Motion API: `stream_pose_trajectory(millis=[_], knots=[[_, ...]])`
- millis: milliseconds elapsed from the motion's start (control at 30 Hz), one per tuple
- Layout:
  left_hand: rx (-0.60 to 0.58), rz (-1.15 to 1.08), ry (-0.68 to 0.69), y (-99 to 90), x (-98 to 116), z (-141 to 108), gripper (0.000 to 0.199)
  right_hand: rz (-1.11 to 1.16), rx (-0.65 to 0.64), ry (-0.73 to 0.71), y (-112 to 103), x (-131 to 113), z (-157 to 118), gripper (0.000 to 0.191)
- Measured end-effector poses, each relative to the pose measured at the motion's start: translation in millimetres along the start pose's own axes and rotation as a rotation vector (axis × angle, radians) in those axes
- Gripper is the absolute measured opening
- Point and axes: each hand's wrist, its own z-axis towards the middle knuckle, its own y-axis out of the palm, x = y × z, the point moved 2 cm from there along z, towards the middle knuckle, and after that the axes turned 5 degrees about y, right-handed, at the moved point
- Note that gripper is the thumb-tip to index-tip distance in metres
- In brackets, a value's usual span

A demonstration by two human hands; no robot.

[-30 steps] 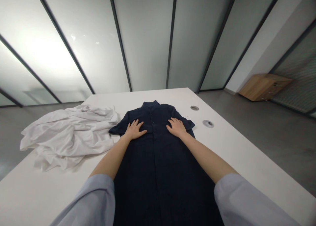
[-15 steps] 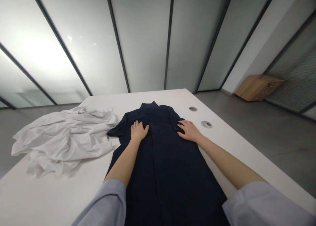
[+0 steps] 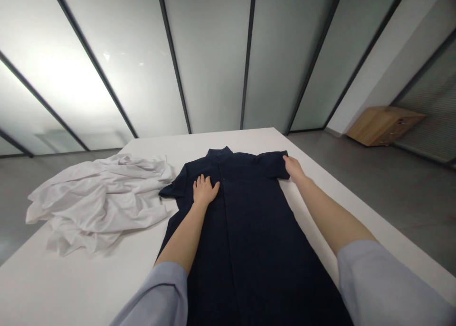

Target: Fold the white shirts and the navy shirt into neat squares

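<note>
Now the right hand (image 3: 294, 168), shifted outward since the earlier frame, lies at the end of the short sleeve (image 3: 274, 164), its grip unclear; the left hand (image 3: 204, 190) rests flat, open and holding nothing on a navy shirt dress (image 3: 235, 250), which lies spread on the white tabletop (image 3: 81, 283) just beside crumpled white cloth (image 3: 96, 202).

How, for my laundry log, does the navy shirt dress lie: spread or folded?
Spread: the navy shirt dress lies lengthwise on the white table, both short sleeves out, collar farthest.
</note>
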Motion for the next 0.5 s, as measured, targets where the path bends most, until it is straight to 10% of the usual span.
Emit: stream_pose_trajectory(millis=[200, 367, 500], knots=[[-0.017, 0.002, -0.003, -1.2, 1, -1, 0.065, 0.087, -0.084, 0.422, -9, 19, 13, 0.028], [-0.038, 0.024, -0.002, -0.1, 1, 0, 0.068, 0.067, -0.18, 0.35, -1, 19, 14, 0.025], [-0.072, 0.029, 0.02, 2.0, 0, -1, 0.075, 0.129, 0.031, 0.061, -5, 13, 25, 0.041]])
